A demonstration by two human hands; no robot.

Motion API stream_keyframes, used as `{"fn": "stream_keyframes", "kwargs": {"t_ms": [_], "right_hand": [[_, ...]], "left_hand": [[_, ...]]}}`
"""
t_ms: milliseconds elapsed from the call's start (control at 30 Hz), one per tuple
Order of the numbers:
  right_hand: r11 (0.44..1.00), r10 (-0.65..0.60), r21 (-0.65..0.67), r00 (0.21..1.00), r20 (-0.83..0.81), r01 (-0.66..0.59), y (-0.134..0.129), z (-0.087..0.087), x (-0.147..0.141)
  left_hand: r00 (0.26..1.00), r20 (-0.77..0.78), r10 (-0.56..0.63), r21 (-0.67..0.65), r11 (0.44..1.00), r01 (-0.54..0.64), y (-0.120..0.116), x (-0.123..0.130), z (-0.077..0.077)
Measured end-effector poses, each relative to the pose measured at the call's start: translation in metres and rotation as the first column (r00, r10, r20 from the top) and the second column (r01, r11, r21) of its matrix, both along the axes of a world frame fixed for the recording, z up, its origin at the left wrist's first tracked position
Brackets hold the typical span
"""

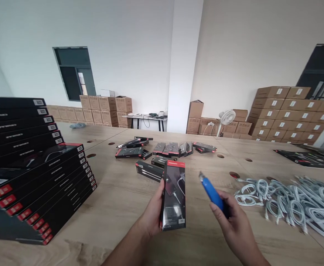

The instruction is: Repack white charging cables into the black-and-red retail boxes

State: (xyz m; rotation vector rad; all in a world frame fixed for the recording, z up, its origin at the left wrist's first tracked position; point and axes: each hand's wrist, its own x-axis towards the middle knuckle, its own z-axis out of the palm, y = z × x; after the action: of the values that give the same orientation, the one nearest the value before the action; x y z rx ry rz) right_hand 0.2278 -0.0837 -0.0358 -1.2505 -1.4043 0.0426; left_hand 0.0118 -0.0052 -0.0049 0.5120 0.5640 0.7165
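Above the wooden table [117, 214], the left hand [151, 214] gripped a box [175, 194], the right hand [232, 218] a blue tool [213, 193]; cables [293, 203] lay right of both, cartons [272, 113] and fan [227, 117] beyond.

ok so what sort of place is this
Probably a packing workshop or warehouse: cardboard cartons are stacked along the wall, coiled white cables lie on the worktable, and black retail boxes are piled at its left.

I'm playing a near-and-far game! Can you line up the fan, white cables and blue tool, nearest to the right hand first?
1. Blue tool: held in the right hand.
2. White cables: on the table, to that hand's right.
3. Fan: farthest back, beyond the table.
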Motion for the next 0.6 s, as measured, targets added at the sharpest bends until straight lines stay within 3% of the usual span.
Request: {"fn": "stream_keyframes", "kwargs": {"t_ms": [100, 200, 600], "right_hand": [[0.987, 0.149, -0.077, 0.973, 0.173, -0.138, -0.005, -0.001, -0.007], [0.972, 0.219, -0.139, 0.94, 0.26, -0.188, -0.006, -0.001, -0.017], [0.959, 0.252, -0.198, 0.926, 0.28, -0.201, -0.006, 0.001, -0.021]], "left_hand": [[0.995, 0.007, 0.098, 0.018, 0.995, -0.098, 0.006, -0.005, 0.007], [0.991, 0.022, 0.128, 0.051, 0.99, -0.129, 0.008, -0.007, 0.01], [0.993, 0.093, 0.076, 0.074, 0.994, -0.083, 0.006, -0.008, 0.008]]}}
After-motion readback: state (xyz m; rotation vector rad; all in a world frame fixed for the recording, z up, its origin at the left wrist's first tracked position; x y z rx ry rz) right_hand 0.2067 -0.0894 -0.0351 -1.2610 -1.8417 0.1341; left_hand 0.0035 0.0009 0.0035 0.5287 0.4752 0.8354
